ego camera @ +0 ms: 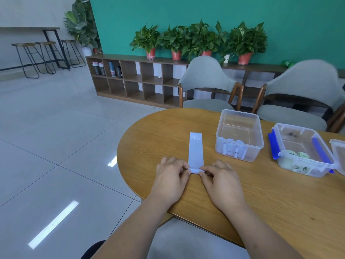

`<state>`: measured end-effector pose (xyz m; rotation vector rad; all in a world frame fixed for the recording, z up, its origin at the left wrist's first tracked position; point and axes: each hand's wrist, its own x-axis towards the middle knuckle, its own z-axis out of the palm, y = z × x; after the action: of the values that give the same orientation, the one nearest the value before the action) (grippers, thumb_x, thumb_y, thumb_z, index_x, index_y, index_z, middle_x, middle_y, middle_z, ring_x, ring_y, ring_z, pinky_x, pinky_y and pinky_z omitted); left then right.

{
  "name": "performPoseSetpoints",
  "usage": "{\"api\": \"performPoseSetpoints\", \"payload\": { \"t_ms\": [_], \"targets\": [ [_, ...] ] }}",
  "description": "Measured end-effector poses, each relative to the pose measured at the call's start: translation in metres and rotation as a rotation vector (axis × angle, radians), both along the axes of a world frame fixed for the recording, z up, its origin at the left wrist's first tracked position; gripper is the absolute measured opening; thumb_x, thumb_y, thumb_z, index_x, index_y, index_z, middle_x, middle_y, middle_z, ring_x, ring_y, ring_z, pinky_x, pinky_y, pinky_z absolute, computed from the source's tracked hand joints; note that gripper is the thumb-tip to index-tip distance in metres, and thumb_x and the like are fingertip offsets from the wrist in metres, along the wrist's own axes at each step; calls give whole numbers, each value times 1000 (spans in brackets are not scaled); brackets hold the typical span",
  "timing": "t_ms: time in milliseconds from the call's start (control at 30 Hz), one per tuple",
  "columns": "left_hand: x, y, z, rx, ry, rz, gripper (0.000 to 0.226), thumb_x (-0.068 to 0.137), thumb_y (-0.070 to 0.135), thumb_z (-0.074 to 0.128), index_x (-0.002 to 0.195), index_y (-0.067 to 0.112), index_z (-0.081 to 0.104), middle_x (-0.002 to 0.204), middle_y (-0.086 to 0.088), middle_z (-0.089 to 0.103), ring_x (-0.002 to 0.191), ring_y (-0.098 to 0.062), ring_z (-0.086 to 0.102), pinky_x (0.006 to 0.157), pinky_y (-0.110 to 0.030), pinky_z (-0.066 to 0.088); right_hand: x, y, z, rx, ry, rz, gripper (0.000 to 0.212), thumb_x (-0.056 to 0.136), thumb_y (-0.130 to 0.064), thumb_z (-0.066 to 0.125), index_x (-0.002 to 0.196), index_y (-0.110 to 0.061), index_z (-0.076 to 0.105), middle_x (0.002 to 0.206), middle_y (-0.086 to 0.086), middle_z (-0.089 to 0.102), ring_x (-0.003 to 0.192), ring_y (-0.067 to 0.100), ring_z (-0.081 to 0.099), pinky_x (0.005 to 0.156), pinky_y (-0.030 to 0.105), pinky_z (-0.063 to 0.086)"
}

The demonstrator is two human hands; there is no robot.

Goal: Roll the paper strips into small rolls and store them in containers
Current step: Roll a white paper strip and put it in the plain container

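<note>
Paper strip (195,152), pale blue and printed "20 LB" at its far end, lies flat on the tabletop (242,199) straight ahead of you, its length running away from you; the near end is curled up into the start of a small roll. Your left hand (170,182) pinches the left side of that rolled end, fingers bent in on it; your right hand (222,182) pinches the right side the same way, so both hands are clamped on the strip and the roll sits between them, with both wrists low over the wood.

To your right and a little farther off stands a clear container (220,128), lid off, with pale rolls (234,142) against its near wall; beside it, further right, a second container (283,161) with blue clips (272,144) holds greenish rolls (296,154) at its near end; a third clear piece (338,156) shows at the right edge, cut off by the frame, so you cannot tell what it is.

Beyond the tabletop two grey chairs (207,75) face you; behind them a low wooden shelf (130,79) carries potted plants (201,36) along a green wall.
</note>
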<state>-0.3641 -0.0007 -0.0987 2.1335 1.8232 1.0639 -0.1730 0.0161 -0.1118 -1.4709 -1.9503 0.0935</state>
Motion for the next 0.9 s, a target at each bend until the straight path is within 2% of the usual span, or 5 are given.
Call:
{"api": "performPoseSetpoints", "payload": {
  "t_ms": [167,333,567,767,900],
  "targets": [
    [0,0,0,-4,-5,-3,10,100,39,65,107,36,70,89,17,54,98,-11,45,93,-36,42,0,-1,3,4,-10,16,23,92,-36,74,115,-34,75,88,-19,58,92,12,57,80,39,53],
    [1,1,0,4,-6,0,10,100,38,65,107,35,72,88,19,53,97,-12,45,93,-36,42,1,-3,6,-7,19,36,12,92,-34,74,104,-37,72,85,-22,59,88,7,55,81,39,52],
    [1,-1,0,-4,-1,-23,9,100,39,64,106,37,69,87,19,54,97,-8,45,91,-34,42,1,-3,6,-11,60,32,10,91,-32,74,100,-36,74,82,-23,59,87,5,56,81,39,53],
    [-1,-1,0,17,-68,-97,18,96,18,71,108,31,71,93,19,61,99,-8,48,90,-26,45,0,-2,4,0,32,20,14,94,-31,73,106,-33,78,90,-20,61,92,13,58,83,40,53],
    [-2,0,1,4,-85,-96,20,93,16,75,109,28,75,95,19,65,100,2,48,85,-9,38,0,-2,4,2,9,24,18,91,-29,76,110,-30,78,91,-20,62,92,13,58,82,41,54]
  ]
}}
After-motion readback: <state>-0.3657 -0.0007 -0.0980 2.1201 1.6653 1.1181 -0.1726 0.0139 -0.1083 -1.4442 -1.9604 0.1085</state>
